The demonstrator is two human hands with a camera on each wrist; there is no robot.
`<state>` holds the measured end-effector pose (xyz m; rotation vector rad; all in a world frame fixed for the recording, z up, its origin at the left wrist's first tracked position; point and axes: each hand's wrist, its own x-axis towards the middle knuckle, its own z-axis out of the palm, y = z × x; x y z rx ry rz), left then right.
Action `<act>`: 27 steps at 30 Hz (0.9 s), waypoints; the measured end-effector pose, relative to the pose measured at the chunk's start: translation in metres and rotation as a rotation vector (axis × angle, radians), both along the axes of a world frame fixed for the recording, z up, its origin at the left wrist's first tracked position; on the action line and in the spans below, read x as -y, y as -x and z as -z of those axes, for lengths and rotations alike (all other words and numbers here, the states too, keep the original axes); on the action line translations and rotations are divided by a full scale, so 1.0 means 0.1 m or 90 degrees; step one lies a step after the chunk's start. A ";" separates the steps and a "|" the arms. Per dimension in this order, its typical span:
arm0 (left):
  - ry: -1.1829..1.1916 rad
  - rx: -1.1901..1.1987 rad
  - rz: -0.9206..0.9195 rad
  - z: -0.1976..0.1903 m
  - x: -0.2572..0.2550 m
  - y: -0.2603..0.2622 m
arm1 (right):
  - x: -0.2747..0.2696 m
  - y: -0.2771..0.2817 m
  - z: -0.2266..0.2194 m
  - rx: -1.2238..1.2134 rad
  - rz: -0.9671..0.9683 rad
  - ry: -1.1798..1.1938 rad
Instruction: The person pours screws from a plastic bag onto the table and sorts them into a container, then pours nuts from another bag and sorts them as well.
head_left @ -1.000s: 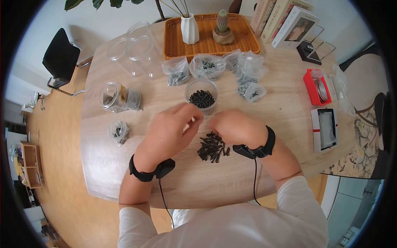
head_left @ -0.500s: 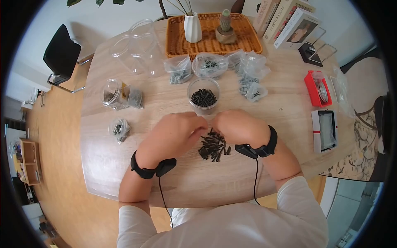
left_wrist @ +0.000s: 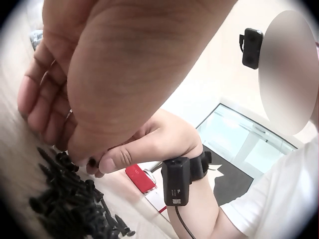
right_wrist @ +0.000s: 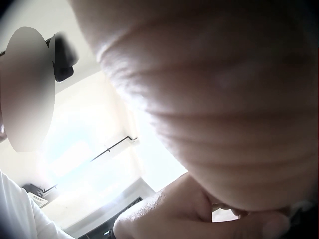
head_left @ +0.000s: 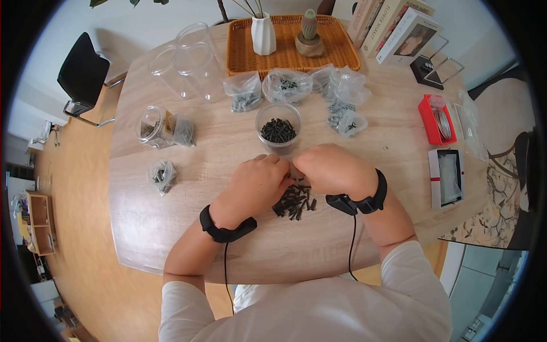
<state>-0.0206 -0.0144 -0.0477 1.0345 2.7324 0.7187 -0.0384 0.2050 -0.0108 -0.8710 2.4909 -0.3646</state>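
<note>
A loose pile of short black screws [head_left: 293, 200] lies on the wooden table [head_left: 188, 216] in front of me. Both hands meet at its far edge. My left hand [head_left: 284, 172] has its fingers curled and its thumb down on the screws [left_wrist: 65, 199]. My right hand [head_left: 301, 166] pinches a screw next to my left thumb; its thumb [left_wrist: 117, 160] shows in the left wrist view. Just beyond the hands stands a clear jar [head_left: 278, 130] partly filled with black screws. The right wrist view is filled by a blurred palm [right_wrist: 224, 99].
Plastic bags of screws [head_left: 285, 85] lie behind the jar, with a wicker tray [head_left: 336, 54] holding a white vase [head_left: 263, 34]. Empty clear jars [head_left: 188, 62] and a tipped jar [head_left: 149, 126] sit left. A red box [head_left: 436, 119] and white box [head_left: 447, 176] lie right.
My left hand came back from beside the jar and dropped to the screw pile, meeting my right hand. The right hand stayed at the pile.
</note>
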 end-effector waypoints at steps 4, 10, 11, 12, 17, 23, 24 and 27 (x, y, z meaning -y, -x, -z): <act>-0.028 0.040 0.008 0.03 0.02 0.01 | -0.02 0.00 0.03 0.000 -0.005 0.012; -0.047 0.080 0.005 0.09 0.03 0.04 | -0.02 0.01 0.06 0.000 -0.005 -0.006; -0.047 0.080 0.004 0.10 0.03 0.04 | -0.02 0.01 0.06 -0.001 -0.002 -0.001; -0.049 0.086 0.001 0.11 0.03 0.05 | -0.03 0.02 0.05 -0.003 0.000 0.005; -0.064 0.078 -0.011 0.12 0.01 0.08 | -0.04 0.04 0.03 0.015 0.008 -0.006; -0.086 0.143 0.001 0.09 0.04 0.16 | -0.07 0.05 0.10 0.035 0.004 0.021; -0.093 0.172 0.006 0.09 0.05 0.18 | -0.08 0.05 0.11 0.044 0.001 0.032; -0.108 0.213 0.019 0.02 0.11 0.24 | -0.09 0.06 0.09 0.046 -0.006 0.043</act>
